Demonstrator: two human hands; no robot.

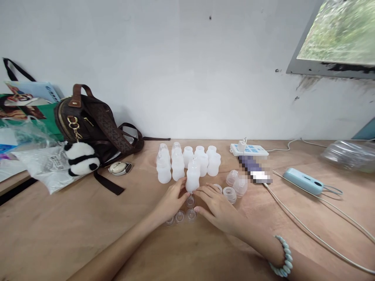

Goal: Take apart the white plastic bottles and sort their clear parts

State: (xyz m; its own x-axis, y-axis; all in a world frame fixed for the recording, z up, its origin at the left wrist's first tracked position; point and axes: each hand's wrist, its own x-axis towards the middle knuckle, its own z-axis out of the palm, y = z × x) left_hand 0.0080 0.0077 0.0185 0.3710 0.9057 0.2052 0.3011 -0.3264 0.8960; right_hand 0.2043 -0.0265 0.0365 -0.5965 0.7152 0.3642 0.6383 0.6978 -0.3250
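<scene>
A small milky-white baby bottle [192, 182] with a clear domed top stands upright between my hands. My left hand [174, 198] has its fingers and thumb on the bottle's lower left side. My right hand [216, 203] has its fingers stretched out, the tips by the bottle's lower right side and the thumb apart. Just in front are several clear nipples [191, 214]. Clear collar rings [229, 194] and clear dome caps [240, 185] lie right of my right hand. Behind stand several more bottles, some with domed tops [163, 149], others with open necks [212, 150].
A dark backpack [96, 117] with a panda charm [83, 159] and a computer mouse [117, 168] occupy the left. To the right are a power strip [258, 150], a phone [249, 166], a blue power bank [303, 181] and a white cable [293, 215]. A wall [187, 78] rises behind.
</scene>
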